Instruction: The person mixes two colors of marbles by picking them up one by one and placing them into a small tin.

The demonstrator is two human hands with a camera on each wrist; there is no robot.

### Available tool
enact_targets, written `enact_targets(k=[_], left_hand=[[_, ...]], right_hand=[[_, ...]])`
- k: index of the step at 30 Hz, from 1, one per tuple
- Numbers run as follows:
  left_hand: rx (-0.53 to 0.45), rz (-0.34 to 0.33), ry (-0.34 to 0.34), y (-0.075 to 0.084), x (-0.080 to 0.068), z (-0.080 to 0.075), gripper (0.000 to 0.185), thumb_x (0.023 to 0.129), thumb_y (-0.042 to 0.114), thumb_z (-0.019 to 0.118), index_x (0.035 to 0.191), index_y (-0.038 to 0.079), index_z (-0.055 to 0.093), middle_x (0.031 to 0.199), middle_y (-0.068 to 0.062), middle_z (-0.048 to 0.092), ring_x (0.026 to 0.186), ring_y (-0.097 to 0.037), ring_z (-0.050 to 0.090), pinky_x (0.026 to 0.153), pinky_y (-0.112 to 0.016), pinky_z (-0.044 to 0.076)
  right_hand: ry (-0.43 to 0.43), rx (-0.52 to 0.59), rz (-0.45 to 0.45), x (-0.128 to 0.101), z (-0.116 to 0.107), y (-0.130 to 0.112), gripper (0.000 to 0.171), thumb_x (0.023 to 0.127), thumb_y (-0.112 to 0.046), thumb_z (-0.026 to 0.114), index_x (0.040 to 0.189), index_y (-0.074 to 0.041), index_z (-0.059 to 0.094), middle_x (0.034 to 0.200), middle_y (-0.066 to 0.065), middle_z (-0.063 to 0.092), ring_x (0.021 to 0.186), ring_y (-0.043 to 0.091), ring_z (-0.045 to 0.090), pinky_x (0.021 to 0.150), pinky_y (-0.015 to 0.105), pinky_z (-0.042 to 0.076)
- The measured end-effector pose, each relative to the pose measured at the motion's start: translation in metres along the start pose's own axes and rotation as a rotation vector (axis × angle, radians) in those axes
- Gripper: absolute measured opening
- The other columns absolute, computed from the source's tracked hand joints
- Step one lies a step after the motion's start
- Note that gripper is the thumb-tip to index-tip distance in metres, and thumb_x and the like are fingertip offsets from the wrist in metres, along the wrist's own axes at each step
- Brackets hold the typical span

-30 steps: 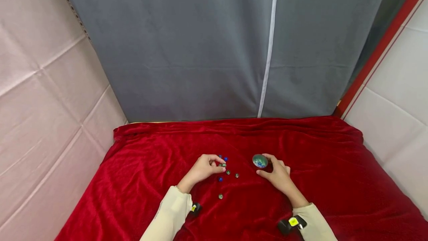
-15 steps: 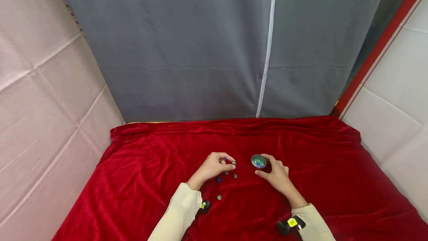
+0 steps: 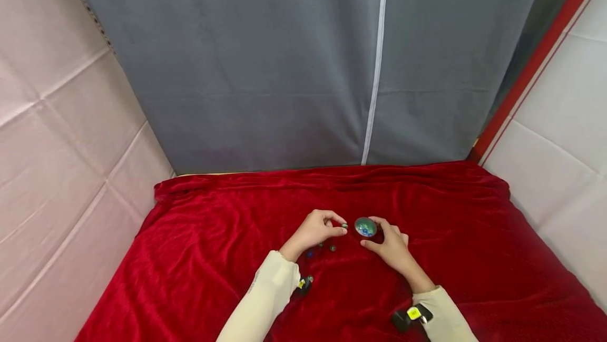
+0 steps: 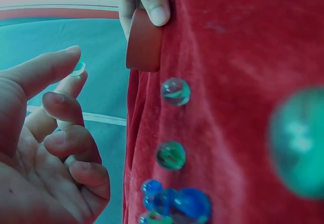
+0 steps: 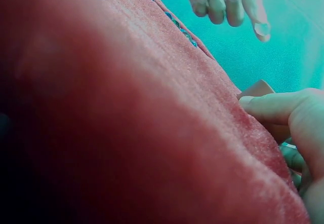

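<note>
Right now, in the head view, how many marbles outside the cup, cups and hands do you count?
loose marbles on the cloth: 4
pinched marble: 1
cup: 1
hands, left hand and right hand: 2
Total: 8

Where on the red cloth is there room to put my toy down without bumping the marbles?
The red cloth is bare left of the left hand, bare right of the right hand, and bare behind both hands up to the grey curtain. It is crowded between the hands: the small bowl sits there, with loose marbles just under the left hand.
</note>
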State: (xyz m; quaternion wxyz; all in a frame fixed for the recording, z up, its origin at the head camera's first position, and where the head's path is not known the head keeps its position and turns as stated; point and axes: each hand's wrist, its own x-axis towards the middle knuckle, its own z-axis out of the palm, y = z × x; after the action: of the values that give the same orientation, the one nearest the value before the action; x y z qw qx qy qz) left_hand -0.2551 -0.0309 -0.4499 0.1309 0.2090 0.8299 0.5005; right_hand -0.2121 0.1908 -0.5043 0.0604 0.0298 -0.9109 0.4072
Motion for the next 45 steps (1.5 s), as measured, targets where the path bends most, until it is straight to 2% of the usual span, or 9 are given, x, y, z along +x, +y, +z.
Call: enact_targets(k=[10,20,30,45], left_hand=[[0.022,-0.009,-0.002,0.014,0.014,0.008,0.016,0.082,0.022,0.075,0.095,0.014,0.076,0.052,0.003,0.047,0.047,-0.009,0.038,0.047,-0.021,0.034],[0.057,-0.010,-0.009,0.017,0.025,0.018,0.016,0.082,0.018,0.075,0.096,0.012,0.076,0.052,0.006,0.046,0.048,-0.007,0.037,0.047,-0.019,0.033],[0.044,-0.018,-0.025,0.016,0.031,0.027,0.018,0.082,0.020,0.076,0.098,0.012,0.076,0.055,0.004,0.049,0.051,-0.007,0.040,0.050,-0.019,0.035],[0.051,-0.021,0.010,0.008,0.021,0.009,0.020,0.082,0.022,0.075,0.099,0.012,0.075,0.055,0.003,0.051,0.050,-0.009,0.043,0.049,-0.021,0.037]], right_hand=[[0.015,-0.011,-0.003,0.001,0.000,0.000,0.062,0.078,-0.024,0.079,0.132,-0.006,0.052,0.125,0.016,0.061,0.111,0.035,0.048,0.080,0.042,0.021],[0.004,0.004,0.008,0.000,0.001,0.001,0.062,0.079,-0.024,0.079,0.132,-0.007,0.051,0.126,0.016,0.061,0.111,0.034,0.047,0.081,0.043,0.020],[-0.006,0.023,0.011,-0.001,0.000,0.000,0.063,0.080,-0.026,0.078,0.133,-0.007,0.051,0.126,0.016,0.061,0.113,0.034,0.045,0.083,0.044,0.019],[0.000,0.003,-0.004,0.000,0.000,0.000,0.062,0.079,-0.023,0.079,0.132,-0.006,0.052,0.126,0.016,0.061,0.112,0.034,0.047,0.081,0.043,0.020]])
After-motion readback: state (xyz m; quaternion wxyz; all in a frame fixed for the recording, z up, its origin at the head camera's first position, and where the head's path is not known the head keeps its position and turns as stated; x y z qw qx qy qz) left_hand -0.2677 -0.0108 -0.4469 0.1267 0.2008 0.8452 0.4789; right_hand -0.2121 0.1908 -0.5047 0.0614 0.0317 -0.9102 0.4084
